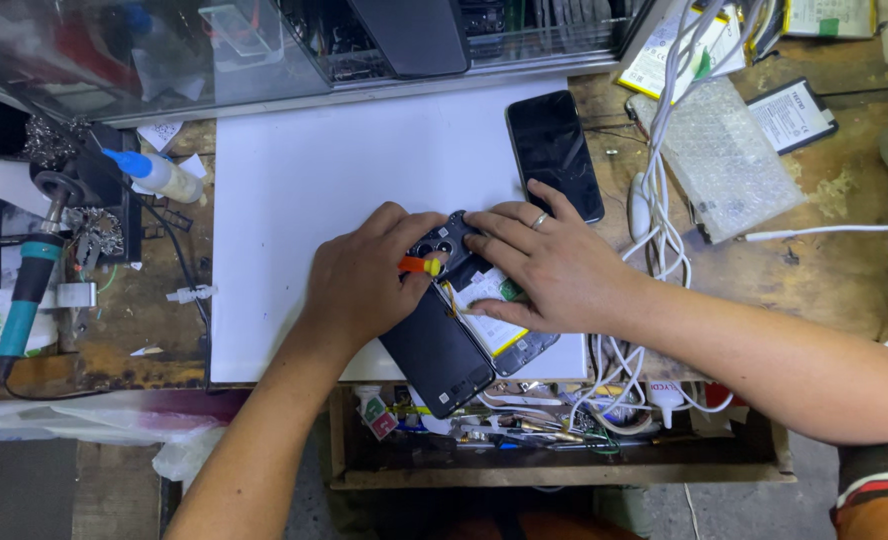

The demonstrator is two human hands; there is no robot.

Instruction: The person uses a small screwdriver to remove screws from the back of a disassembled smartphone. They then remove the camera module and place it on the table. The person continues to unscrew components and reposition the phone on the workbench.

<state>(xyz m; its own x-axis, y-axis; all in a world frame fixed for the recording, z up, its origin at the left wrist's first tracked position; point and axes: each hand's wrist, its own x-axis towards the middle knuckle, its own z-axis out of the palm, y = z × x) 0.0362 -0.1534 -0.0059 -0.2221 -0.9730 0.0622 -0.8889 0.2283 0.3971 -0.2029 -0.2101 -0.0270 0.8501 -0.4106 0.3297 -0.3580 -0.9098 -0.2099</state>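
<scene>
An opened smartphone point(494, 325) lies on a white mat point(314, 170), its dark back cover point(442, 355) lifted partly off and its battery showing. My left hand point(364, 280) grips a small tool with an orange and yellow tip point(422, 266) against the camera end of the cover. My right hand point(554, 265), a ring on one finger, presses down on the phone's upper part, fingers spread over the camera module point(442, 240).
A second black phone point(554, 152) lies on the mat behind. White cables point(659, 215) and bubble wrap point(724, 160) sit right. A soldering iron point(26, 290) and glue bottle point(159, 175) are left. An open drawer point(554, 430) of parts is below.
</scene>
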